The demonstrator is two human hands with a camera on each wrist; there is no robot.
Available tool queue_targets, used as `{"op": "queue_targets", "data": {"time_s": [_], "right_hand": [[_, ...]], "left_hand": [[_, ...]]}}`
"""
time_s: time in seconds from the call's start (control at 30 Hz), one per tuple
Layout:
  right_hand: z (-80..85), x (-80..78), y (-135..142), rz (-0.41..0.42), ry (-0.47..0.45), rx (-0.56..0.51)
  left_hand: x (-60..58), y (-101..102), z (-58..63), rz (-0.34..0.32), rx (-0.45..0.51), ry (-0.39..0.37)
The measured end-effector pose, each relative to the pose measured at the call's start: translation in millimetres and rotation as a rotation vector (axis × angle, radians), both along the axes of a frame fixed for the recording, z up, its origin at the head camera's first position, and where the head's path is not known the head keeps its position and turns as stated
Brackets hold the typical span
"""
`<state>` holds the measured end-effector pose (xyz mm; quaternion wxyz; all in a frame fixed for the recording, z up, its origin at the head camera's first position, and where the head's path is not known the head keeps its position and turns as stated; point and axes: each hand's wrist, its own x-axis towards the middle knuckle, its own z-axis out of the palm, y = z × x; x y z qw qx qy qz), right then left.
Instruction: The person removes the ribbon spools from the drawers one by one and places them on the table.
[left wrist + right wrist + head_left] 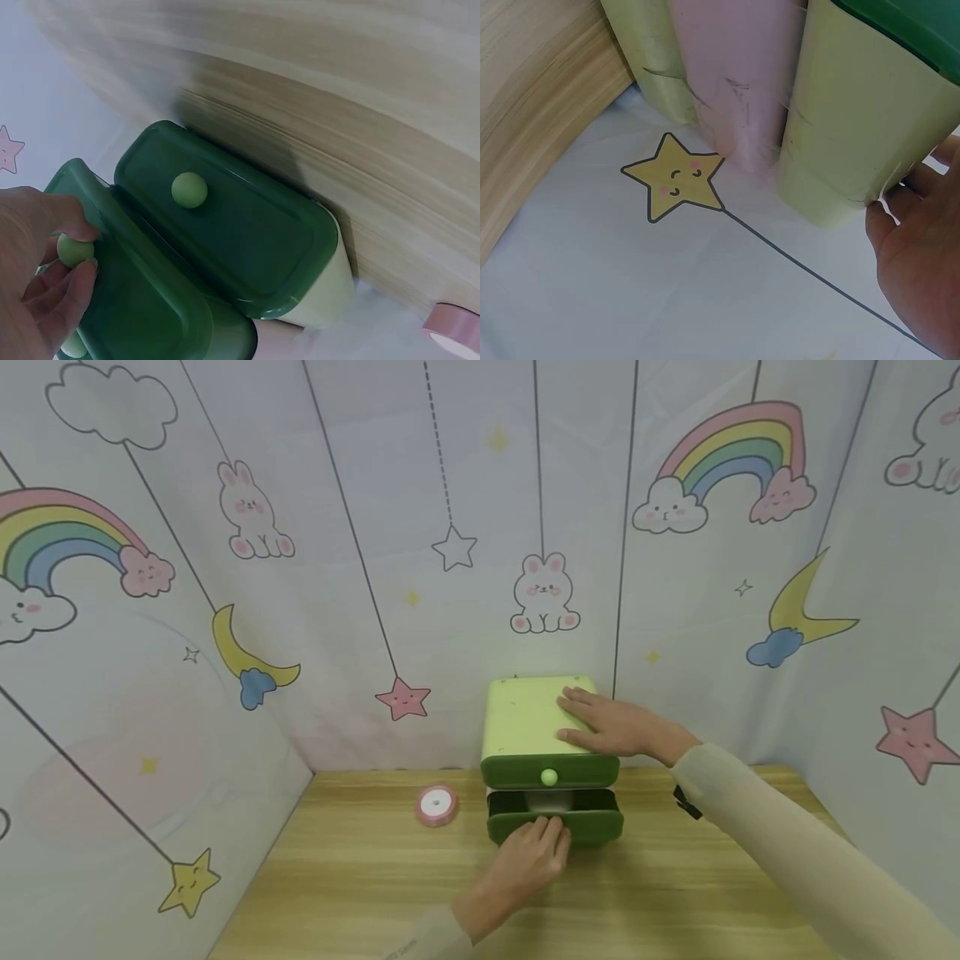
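A small green drawer cabinet [525, 714] stands against the back wall, with dark green drawer fronts and round light green knobs. Its middle drawer [592, 828] is pulled out, and something whitish [549, 800] shows inside, too unclear to name. My left hand [531, 856] pinches that drawer's knob [75, 251] between thumb and fingers. In the left wrist view the bottom drawer [240, 232] is closed, with its own knob [189, 190]. My right hand [622, 725] rests with extended fingers on the right side of the cabinet's top; the right wrist view shows its fingers [909, 201] touching the cabinet.
A pink roll [437, 805] with a white centre lies on the wood-grain table [360, 860], left of the cabinet. A printed cloth [337, 610] with rabbits, stars and rainbows closes off the back and both sides. A black device [687, 802] hangs under the right sleeve.
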<state>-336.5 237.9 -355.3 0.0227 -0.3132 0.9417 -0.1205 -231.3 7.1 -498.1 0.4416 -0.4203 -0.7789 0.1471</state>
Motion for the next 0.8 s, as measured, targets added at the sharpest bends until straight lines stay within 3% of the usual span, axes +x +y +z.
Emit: {"op": "queue_targets", "data": {"time_s": [0.3, 0.57, 0.8], "right_hand": [[0.7, 0.8, 0, -0.006, 0.001, 0.004], [0.3, 0.5, 0, -0.014, 0.001, 0.009], [1.1, 1.6, 0, -0.017, -0.003, 0.002]], "left_hand": [[13.5, -3, -0.8, 0.007, -0.051, -0.025], [24.1, -4, -0.5, -0.03, -0.021, -0.016], [35.3, -6, 1.3, -0.051, -0.03, -0.056]]}}
